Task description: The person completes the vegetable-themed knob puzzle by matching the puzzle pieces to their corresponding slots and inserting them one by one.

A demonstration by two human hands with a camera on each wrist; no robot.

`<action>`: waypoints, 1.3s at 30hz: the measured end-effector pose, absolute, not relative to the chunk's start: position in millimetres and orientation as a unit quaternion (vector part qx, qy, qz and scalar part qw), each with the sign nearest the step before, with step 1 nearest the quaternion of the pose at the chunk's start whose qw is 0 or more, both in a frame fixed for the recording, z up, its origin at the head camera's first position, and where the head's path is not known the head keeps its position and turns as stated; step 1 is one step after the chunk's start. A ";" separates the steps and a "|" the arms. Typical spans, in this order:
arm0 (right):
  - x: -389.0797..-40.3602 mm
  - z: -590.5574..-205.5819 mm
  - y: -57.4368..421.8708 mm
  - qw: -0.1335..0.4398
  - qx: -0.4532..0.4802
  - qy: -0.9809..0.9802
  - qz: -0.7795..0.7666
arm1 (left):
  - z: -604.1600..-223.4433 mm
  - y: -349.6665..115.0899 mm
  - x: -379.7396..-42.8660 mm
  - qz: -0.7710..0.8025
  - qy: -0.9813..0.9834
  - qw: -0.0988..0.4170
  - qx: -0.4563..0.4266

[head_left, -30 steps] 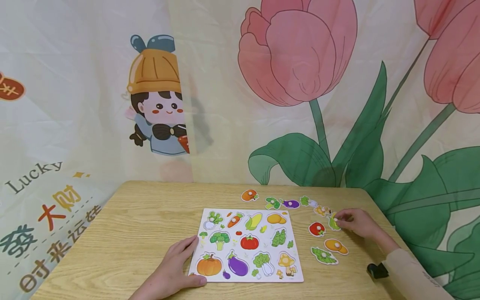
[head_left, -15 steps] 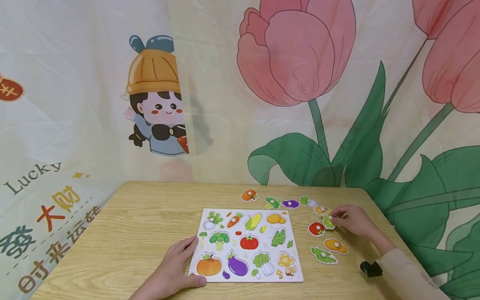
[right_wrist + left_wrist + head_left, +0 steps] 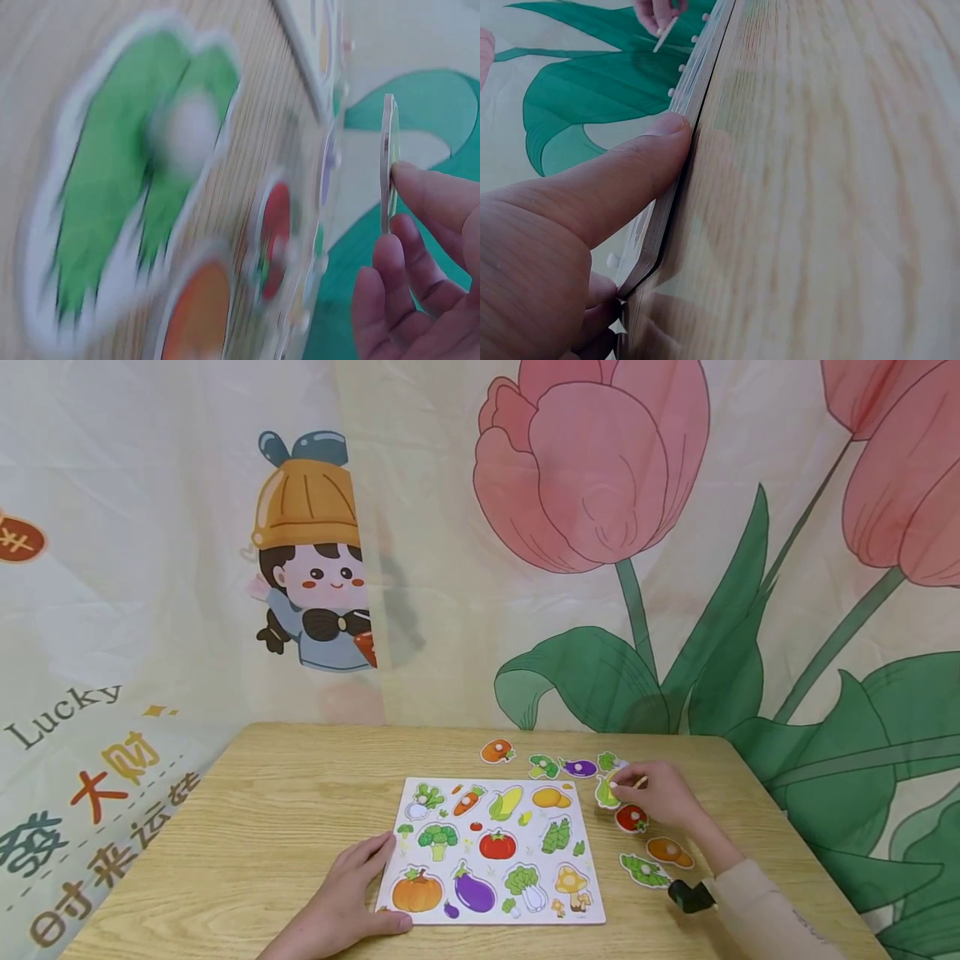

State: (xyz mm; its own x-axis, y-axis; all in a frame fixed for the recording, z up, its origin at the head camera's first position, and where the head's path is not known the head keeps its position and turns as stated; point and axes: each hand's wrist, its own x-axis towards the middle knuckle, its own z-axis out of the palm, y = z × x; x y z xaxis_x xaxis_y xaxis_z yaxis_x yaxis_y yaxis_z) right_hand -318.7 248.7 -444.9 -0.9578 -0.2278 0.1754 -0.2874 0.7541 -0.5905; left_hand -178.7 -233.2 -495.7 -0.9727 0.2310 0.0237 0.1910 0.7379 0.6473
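Note:
My right hand (image 3: 663,793) pinches a corn puzzle piece (image 3: 605,792) between thumb and fingers, just off the board's far right corner. In the right wrist view the piece appears edge-on, raised from the table. My left hand (image 3: 352,885) holds the near left corner of the white vegetable puzzle board (image 3: 491,920); its thumb (image 3: 641,157) lies along the front edge. Knobs show on the radish (image 3: 424,802) and carrot (image 3: 469,802) on the board. Printed corn, potato, tomato and other vegetables cover the rest of it.
Loose knobbed pieces lie behind and right of the board: pumpkin (image 3: 497,751), broccoli (image 3: 543,767), eggplant (image 3: 580,768), tomato (image 3: 632,819), orange-yellow oval piece (image 3: 670,852) and leafy green (image 3: 643,871). A cabbage piece (image 3: 607,761) is partly hidden. A printed cloth hangs behind the wooden table (image 3: 247,827).
My right hand has moved left with the corn piece, from the right side of the loose pieces toward the board. The left hand and board have stayed put.

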 end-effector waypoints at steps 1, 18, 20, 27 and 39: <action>-319.0 -446.1 243.1 0.046 0.138 -0.934 0.326 | -495.5 -233.0 -178.6 0.343 0.932 0.028 0.113; -318.3 -452.1 148.1 0.027 0.148 -0.908 0.391 | -496.9 -234.1 -179.5 0.325 0.936 0.002 0.132; -318.5 -452.1 138.9 0.019 0.143 -0.905 0.401 | -496.6 -234.1 -179.5 0.326 0.936 0.002 0.133; -321.7 -462.0 116.8 0.010 0.149 -0.902 0.404 | -498.5 -234.5 -180.3 0.328 0.935 -0.002 0.137; -325.8 -471.0 93.8 -0.007 0.138 -0.908 0.396 | -495.9 -233.9 -179.8 0.337 0.933 0.017 0.128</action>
State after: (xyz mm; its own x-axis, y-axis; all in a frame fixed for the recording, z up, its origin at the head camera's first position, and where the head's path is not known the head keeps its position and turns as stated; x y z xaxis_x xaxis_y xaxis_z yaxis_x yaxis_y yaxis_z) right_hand -325.8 93.8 -471.0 -0.9617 -0.2566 0.0967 -0.2455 0.6484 -0.7206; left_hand -179.8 -233.9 -495.9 -0.9669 0.2493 0.0541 0.2264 0.7410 0.6322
